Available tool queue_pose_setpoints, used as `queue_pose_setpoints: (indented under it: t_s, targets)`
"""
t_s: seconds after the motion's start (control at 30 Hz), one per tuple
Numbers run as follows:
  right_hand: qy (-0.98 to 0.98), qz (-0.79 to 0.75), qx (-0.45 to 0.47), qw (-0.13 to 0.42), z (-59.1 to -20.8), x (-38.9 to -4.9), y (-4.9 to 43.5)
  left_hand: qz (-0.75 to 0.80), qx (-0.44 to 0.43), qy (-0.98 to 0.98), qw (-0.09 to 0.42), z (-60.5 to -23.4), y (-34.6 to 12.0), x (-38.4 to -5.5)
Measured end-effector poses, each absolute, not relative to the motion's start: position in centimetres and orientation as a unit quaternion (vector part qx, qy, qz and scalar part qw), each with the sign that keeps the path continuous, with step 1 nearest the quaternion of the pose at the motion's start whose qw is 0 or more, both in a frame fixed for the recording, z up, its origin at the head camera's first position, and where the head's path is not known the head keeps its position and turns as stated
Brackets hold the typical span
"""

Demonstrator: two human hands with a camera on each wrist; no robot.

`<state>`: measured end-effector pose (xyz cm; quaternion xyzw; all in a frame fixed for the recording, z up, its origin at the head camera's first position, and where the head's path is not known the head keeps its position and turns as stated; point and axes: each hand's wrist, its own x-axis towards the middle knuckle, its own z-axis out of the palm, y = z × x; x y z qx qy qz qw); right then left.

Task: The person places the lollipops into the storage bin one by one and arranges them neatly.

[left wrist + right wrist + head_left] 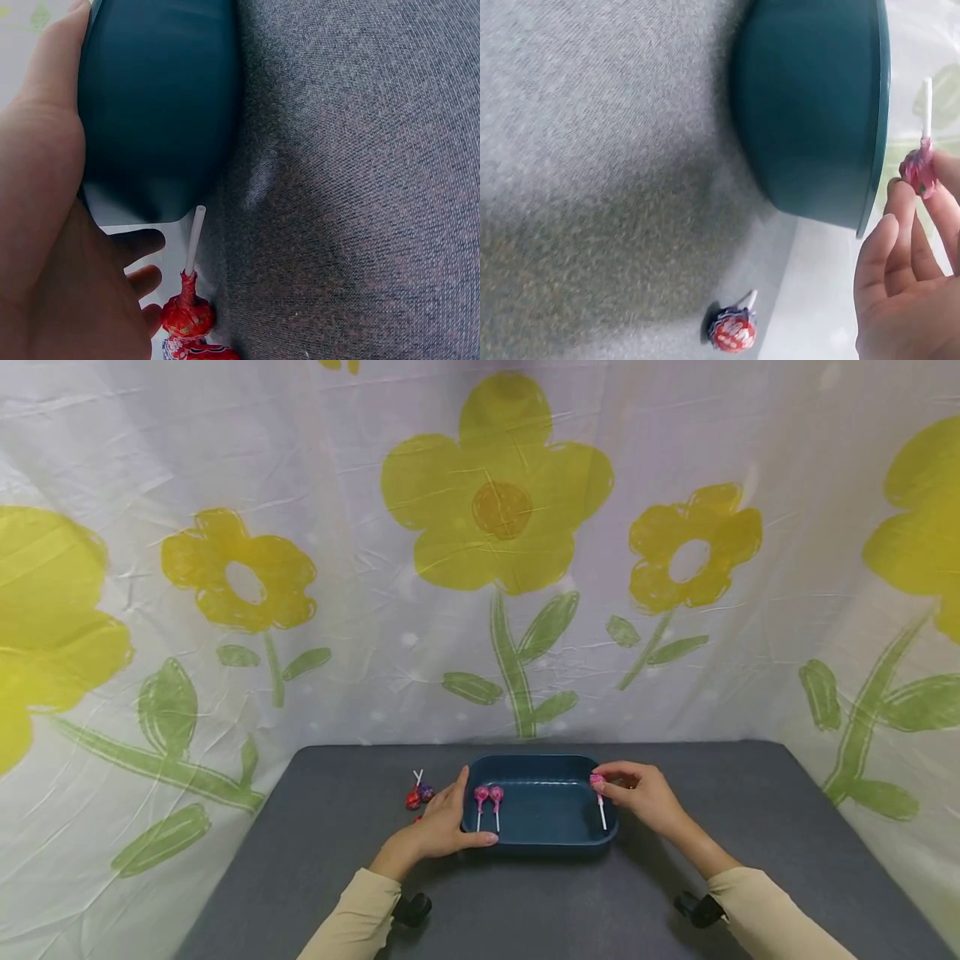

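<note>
A dark teal tray (551,842) sits on the table, with two pink-wrapped lollipops (497,795) side by side at its left end. My left hand (442,827) rests against the tray's left end, its fingers along the side and thumb stretched along the front rim. Over the right end, my right hand (637,789) pinches another pink lollipop (918,169) by its wrapped head between thumb and fingers. In the head view this lollipop's white stick points down toward the tray.
Left of the tray lie several red and purple lollipops (413,799), partly hidden by my left hand. One red lollipop (187,313) is close to its fingertips. Another red and purple lollipop (733,330) lies on the grey table (315,835). A flowered curtain (345,568) hangs behind.
</note>
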<state>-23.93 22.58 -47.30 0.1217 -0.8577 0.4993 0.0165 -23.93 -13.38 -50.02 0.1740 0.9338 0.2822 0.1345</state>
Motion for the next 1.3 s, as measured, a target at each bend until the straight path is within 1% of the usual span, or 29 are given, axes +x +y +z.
queue_pose_setpoints:
  t_s: [0.33, 1.3]
  targets:
    - [-0.862, 0.491, 0.117, 0.042, -47.1, -24.3, 20.9, 0.284, 0.174, 0.933, 0.138, -49.9, -13.4, -23.9]
    - [-0.874, 0.463, 0.141, 0.040, -48.0, -25.0, 16.8, 0.289, 0.178, 0.932, 0.131, -50.0, -13.4, -24.0]
